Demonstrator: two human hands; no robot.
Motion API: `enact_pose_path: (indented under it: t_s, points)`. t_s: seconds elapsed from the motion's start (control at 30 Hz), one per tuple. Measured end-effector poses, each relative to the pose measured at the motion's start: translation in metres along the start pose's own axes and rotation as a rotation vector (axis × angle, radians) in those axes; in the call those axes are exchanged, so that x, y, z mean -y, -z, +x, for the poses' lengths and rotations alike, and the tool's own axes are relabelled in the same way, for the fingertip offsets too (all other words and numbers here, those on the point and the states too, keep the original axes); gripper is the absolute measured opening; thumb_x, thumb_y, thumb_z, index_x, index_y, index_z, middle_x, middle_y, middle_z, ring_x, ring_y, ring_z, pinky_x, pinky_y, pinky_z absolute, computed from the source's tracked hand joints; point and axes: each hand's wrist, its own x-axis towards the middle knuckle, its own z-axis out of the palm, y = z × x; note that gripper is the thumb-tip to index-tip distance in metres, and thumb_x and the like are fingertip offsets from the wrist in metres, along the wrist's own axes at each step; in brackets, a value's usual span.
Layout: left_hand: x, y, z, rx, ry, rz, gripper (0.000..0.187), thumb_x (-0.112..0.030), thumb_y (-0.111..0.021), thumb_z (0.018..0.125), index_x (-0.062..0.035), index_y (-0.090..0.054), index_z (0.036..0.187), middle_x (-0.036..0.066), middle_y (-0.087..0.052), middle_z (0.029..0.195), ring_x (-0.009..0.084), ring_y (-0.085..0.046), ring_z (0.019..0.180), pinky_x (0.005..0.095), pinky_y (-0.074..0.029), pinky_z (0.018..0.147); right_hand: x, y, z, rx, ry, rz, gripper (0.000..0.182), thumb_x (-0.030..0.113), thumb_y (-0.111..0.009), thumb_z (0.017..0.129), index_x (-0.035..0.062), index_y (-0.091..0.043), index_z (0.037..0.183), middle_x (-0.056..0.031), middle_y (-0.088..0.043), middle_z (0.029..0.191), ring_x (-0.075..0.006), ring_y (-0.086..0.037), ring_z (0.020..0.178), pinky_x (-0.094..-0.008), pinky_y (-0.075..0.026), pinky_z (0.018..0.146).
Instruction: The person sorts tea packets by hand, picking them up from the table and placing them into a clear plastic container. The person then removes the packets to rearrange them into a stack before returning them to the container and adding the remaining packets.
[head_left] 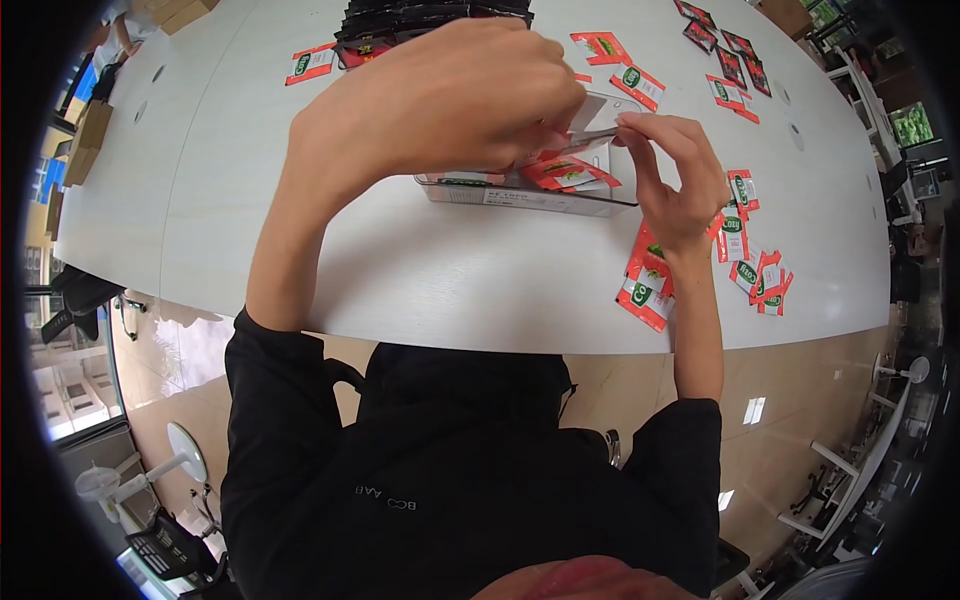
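Observation:
A clear plastic box (560, 202) stands in front of me on the white table, with red-and-white sachets (570, 175) lying in it. My left hand (450, 100) is above the box, its fingers curled down and closed. The back of that hand hides its fingertips, and red packaging shows just below them. At the box's right end, my right hand (685, 175) pinches the edge of a thin sachet (592, 139) between thumb and forefinger. This sachet is tilted over the box, and its far end runs toward my left fingers.
Loose sachets (733, 235) are scattered to the right, with more (638, 86) behind the box. A stack of black packets (430, 15) stands at the back, partly behind my left hand. Dark red packets (731, 68) lie at the far right. Cardboard boxes (88, 140) are at the left edge.

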Motion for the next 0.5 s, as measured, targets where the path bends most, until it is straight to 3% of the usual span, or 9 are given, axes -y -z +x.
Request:
enact_pose_path:
  t_s: [0.07, 0.2, 0.27, 0.4, 0.5]
  points:
    - [0.002, -0.005, -0.001, 0.201, 0.013, -0.082, 0.017, -0.019, -0.072, 0.087, -0.0037, -0.065, 0.082, 0.007, -0.064, 0.085, 0.027, -0.061, 0.085, 0.04, -0.047, 0.085, 0.002, 0.001, 0.001, 0.132, -0.007, -0.007, 0.034, -0.005, -0.079, 0.074, 0.0095, -0.073, 0.104, -0.0011, -0.072, 0.085, -0.0174, -0.066, 0.072, -0.0308, -0.054, 0.071]
    - [0.001, -0.008, -0.003, 0.263, 0.057, -0.096, 0.02, -0.021, -0.072, 0.086, -0.0024, -0.066, 0.083, 0.008, -0.065, 0.085, 0.0274, -0.062, 0.088, 0.04, -0.048, 0.086, -0.001, -0.006, 0.001, 0.237, 0.031, -0.016, 0.031, -0.001, -0.078, 0.077, 0.0092, -0.072, 0.106, 0.0, -0.073, 0.083, -0.019, -0.064, 0.071, -0.0314, -0.052, 0.079]
    - [0.004, -0.017, -0.002, 0.24, 0.119, 0.06, 0.019, -0.02, -0.075, 0.082, -0.002, -0.068, 0.082, 0.009, -0.067, 0.086, 0.0278, -0.064, 0.09, 0.0398, -0.049, 0.086, -0.004, -0.009, -0.004, 0.306, -0.009, -0.004, 0.026, 0.002, -0.075, 0.081, 0.0087, -0.072, 0.107, -0.0013, -0.075, 0.084, -0.0191, -0.067, 0.072, -0.0319, -0.05, 0.085]
    - [0.004, -0.02, 0.005, 0.287, 0.171, 0.086, 0.018, -0.019, -0.076, 0.079, -0.002, -0.07, 0.082, 0.01, -0.067, 0.083, 0.0282, -0.065, 0.091, 0.0389, -0.051, 0.086, 0.001, -0.01, -0.002, 0.351, -0.095, 0.034, 0.023, 0.006, -0.074, 0.085, 0.009, -0.072, 0.108, -0.0037, -0.076, 0.088, -0.018, -0.069, 0.075, -0.0348, -0.048, 0.093]
    - [0.0, -0.021, 0.009, 0.449, 0.212, 0.037, 0.02, -0.019, -0.078, 0.076, -0.0011, -0.071, 0.082, 0.011, -0.067, 0.081, 0.0288, -0.066, 0.09, 0.0388, -0.051, 0.088, 0.003, -0.008, -0.001, 0.408, -0.193, 0.02, 0.019, 0.009, -0.073, 0.087, 0.0097, -0.073, 0.106, -0.0042, -0.077, 0.09, -0.0169, -0.071, 0.077, -0.0376, -0.045, 0.098]
